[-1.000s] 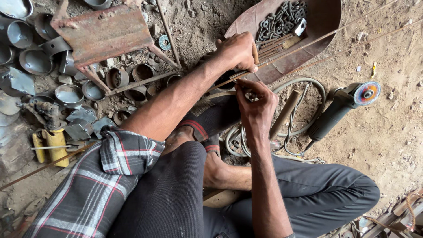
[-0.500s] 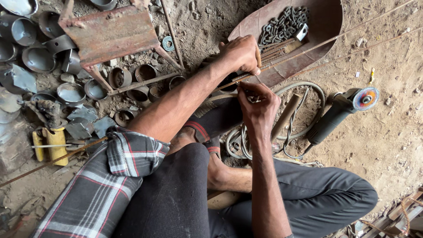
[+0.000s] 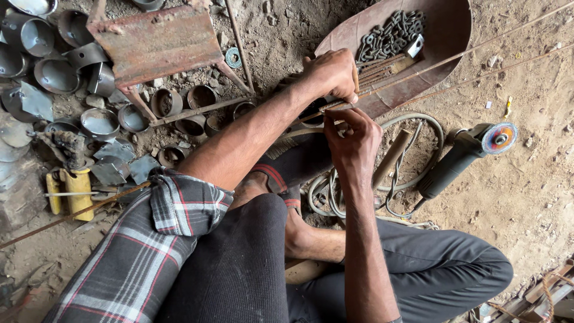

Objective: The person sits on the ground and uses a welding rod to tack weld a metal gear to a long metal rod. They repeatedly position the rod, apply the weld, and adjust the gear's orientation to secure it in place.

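My left hand (image 3: 332, 75) is closed around a bundle of thin rusty rods (image 3: 418, 67) that run up to the right over a rusty metal pan (image 3: 445, 54). Just below it, my right hand (image 3: 354, 140) pinches the near end of a rod between fingers and thumb; whether a small piece is also in the fingers is hidden. A heap of dark metal links (image 3: 391, 33) lies in the pan. I sit on the dirt floor with my knees bent beneath both arms.
An angle grinder (image 3: 463, 157) with a disc lies at the right, its cable (image 3: 412, 128) looped under my hands beside a wooden handle (image 3: 391, 158). A rusty metal stand (image 3: 155, 42), several metal cups (image 3: 98, 122) and a yellow tool (image 3: 78, 191) sit at the left.
My left hand keeps its grip on the rods. My right hand has shifted slightly lower on the rod end, fingers still pinched.
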